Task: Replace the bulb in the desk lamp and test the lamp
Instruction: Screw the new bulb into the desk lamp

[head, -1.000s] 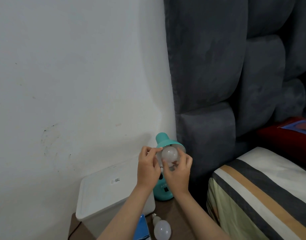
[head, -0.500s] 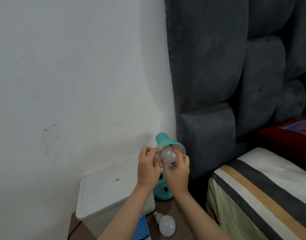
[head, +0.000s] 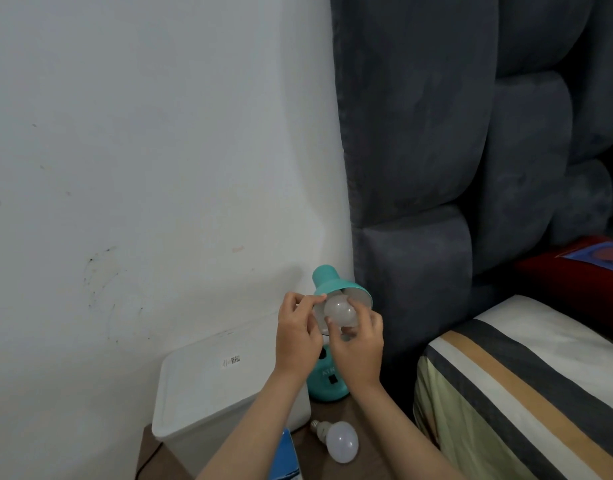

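Fingers of the right hand (head: 358,351) curl round the bulb (head: 339,310) seated in the teal lamp shade (head: 336,287); its globe points out of the shade mouth toward the camera, long axis running back and up into the socket. Left hand (head: 296,336) pinches the shade rim with thumb and fingertips. Lamp base (head: 327,384) stands on the wooden bedside table (head: 367,455). Second bulb (head: 339,441) lies on its side there, screw cap pointing up-left toward the white box (head: 211,386).
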`<action>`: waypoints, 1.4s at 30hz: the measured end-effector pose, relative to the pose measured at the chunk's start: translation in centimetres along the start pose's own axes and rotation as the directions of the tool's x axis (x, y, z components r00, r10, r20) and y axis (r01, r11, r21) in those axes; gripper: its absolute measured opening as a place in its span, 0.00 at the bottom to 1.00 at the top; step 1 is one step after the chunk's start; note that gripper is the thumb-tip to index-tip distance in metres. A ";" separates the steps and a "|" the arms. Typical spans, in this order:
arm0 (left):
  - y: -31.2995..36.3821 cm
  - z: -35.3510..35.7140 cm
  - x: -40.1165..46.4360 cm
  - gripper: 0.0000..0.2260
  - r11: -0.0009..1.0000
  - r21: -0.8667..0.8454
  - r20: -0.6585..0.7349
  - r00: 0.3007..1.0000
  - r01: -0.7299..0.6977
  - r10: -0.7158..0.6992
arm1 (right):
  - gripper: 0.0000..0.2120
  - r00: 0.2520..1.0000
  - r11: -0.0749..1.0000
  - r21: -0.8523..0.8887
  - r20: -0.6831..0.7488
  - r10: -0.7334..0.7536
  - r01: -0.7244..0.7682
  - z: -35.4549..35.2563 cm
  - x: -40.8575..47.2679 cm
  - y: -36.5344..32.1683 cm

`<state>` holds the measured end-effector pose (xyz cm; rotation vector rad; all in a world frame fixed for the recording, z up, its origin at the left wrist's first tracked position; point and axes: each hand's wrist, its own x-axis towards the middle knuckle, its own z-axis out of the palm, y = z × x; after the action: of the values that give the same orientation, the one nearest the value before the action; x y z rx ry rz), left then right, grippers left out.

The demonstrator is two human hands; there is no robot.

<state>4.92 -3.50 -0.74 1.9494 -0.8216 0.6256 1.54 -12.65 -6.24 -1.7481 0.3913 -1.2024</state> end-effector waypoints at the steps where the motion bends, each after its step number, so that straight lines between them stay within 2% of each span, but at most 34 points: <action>1: 0.0 0.0 0.0 0.19 1.000 0.001 0.001 1.000 -0.003 0.003 | 0.22 1.000 0.999 0.018 -0.009 0.029 -0.029 0.1 0.0 0.0; 3: 0.0 0.0 0.1 0.19 1.000 0.002 0.003 1.000 -0.002 0.002 | 0.23 0.999 0.998 0.032 -0.016 0.046 -0.045 0.2 -0.1 -0.1; 9: 0.1 -0.1 0.0 0.19 1.000 -0.011 0.000 1.000 0.005 -0.005 | 0.24 0.999 0.999 0.006 -0.001 -0.036 0.036 0.1 -0.1 0.1; 20: -0.1 0.0 0.2 0.19 1.000 -0.007 0.000 1.000 -0.008 0.008 | 0.24 0.989 0.979 0.137 -0.001 0.151 -0.149 0.3 0.1 -0.4; 25: 0.1 -0.8 0.0 0.18 0.999 0.001 0.045 0.998 -0.041 0.041 | 0.24 0.990 0.992 0.065 0.099 0.103 -0.110 -0.5 0.4 -0.5; 27: 0.4 -1.4 -0.4 0.18 0.999 -0.020 0.056 0.998 -0.033 0.034 | 0.26 0.993 0.997 0.027 0.094 0.074 -0.077 -0.9 -0.1 -0.6; 31: -0.4 -3.5 -2.8 0.19 0.993 -0.044 0.019 0.994 0.106 -0.105 | 0.22 0.998 0.998 -0.052 0.043 -0.038 0.040 -1.4 -2.3 -0.7; 34: -2.7 -5.6 -5.6 0.20 0.971 0.036 0.041 0.971 0.236 -0.237 | 0.17 0.978 0.982 -0.077 0.127 -0.162 0.173 -0.9 -4.1 -1.0; 37: -5.3 -8.1 -7.8 0.25 0.901 0.237 0.004 0.927 0.362 -0.374 | 0.15 0.939 0.980 -0.063 0.303 -0.163 0.190 0.2 -5.2 -1.4; 39: -6.5 -9.9 -8.7 0.31 0.814 0.347 -0.020 0.871 0.466 -0.490 | 0.22 0.879 0.984 -0.075 0.464 -0.109 0.161 1.0 -5.3 -2.0; 42: -8.0 -12.3 -9.5 0.43 0.695 0.444 -0.040 0.788 0.565 -0.615 | 0.37 0.751 0.980 -0.159 0.660 0.013 0.123 2.3 -4.6 -2.9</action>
<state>3.56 13.15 -6.02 2.5084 -0.0564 0.3120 0.64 -6.79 -6.51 -2.2331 0.0229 -0.5149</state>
